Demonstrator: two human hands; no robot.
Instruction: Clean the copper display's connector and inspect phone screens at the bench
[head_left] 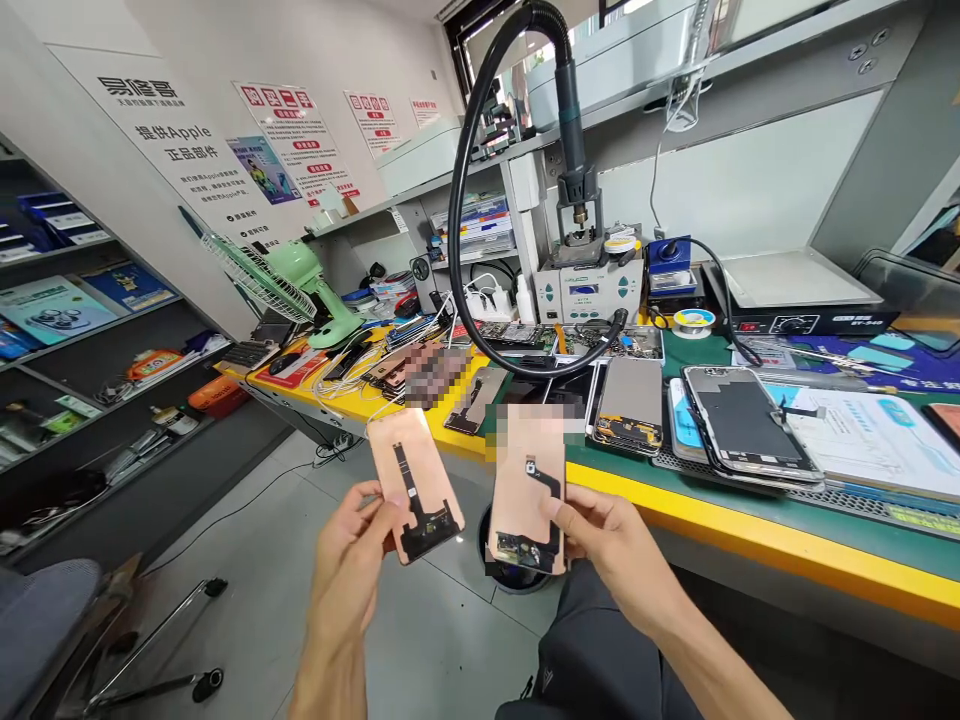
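Two phone screens are held up side by side in front of the bench edge, their copper-coloured backs facing me. My left hand (361,535) grips the left phone screen (396,450) by its lower left edge, thumb on the back. A black flex cable runs down its middle to a dark strip at the bottom. My right hand (604,520) pinches the right phone screen (514,500) at its right edge. That one has a bent black flex cable and a small circuit area along the bottom; its top is blurred out. The two screens are apart.
The yellow-edged workbench (720,515) carries more phone parts, including an opened phone (750,420) and a copper-backed screen (476,400). Behind stand a hot-air station (592,290) with a looping black hose (455,200) and a green fan (322,290). A dark bin (517,580) sits below.
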